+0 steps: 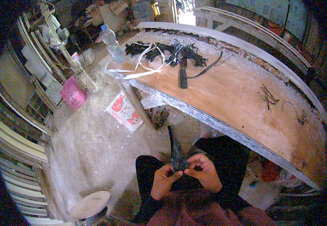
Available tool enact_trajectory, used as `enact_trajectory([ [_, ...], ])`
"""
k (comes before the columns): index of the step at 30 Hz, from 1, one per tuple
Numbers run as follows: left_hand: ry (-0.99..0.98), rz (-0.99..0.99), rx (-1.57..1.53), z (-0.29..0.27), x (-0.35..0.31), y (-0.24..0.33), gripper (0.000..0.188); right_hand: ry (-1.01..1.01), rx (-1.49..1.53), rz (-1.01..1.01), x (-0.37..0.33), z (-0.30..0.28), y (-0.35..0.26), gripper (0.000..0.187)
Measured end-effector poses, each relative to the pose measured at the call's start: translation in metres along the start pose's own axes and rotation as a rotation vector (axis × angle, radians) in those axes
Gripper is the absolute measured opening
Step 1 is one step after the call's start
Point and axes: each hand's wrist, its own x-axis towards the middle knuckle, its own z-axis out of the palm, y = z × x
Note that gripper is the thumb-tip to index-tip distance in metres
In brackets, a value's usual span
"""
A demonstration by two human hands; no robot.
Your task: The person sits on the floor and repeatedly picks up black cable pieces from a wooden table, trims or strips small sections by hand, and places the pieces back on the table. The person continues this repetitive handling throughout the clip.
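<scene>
Above my lap I hold a dark black strip-like piece [175,147], narrow at its far end and wider near my fingers; its exact kind is too blurred to tell. My left hand [165,181] pinches its near left end between thumb and fingers. From the other side, my right hand [205,175] pinches the same end, the two thumbs nearly meeting. On the wooden bench in front lie a tangled bundle of black strands [148,52], a loop of white ribbon [139,71] and a dark-handled tool [183,78] with a black strap.
A clear plastic bottle [112,44] with a blue cap stands at the bench's far left corner. Loose black strands [268,97] lie on the right part of the bench [231,90]. A pink bag [73,93], a printed white sack [124,111] and a round stool [90,204] are on the left.
</scene>
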Motion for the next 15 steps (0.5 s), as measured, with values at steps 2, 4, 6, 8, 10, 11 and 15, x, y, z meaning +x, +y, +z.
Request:
enact_trajectory([
  [2, 0.049, -0.041, -0.069, 0.001, -0.002, 0.000, 0.011, -0.046, 0.037, 0.010, 0.000, 0.000, 0.001, 0.037],
  [4, 0.111, -0.082, -0.095, 0.001, -0.005, 0.003, 0.010, -0.091, -0.006, 0.006, 0.000, 0.000, 0.002, 0.039],
  [6, 0.155, -0.055, -0.179, 0.002, -0.007, 0.008, 0.009, -0.150, 0.042, -0.004, -0.001, 0.000, 0.003, 0.040],
  [8, 0.150, -0.035, -0.172, 0.002, -0.008, 0.012, 0.009, -0.166, 0.053, 0.022, -0.003, -0.001, 0.003, 0.040],
  [10, 0.145, -0.057, -0.051, 0.000, -0.006, 0.016, 0.011, -0.150, 0.021, 0.070, -0.005, -0.002, 0.000, 0.038],
  [11, 0.046, -0.025, -0.016, 0.001, -0.006, 0.016, 0.013, -0.129, 0.019, 0.055, -0.005, -0.003, -0.002, 0.038],
  [15, -0.058, -0.084, 0.120, 0.002, -0.007, 0.019, 0.021, -0.085, 0.004, 0.068, -0.005, -0.003, -0.011, 0.037],
])
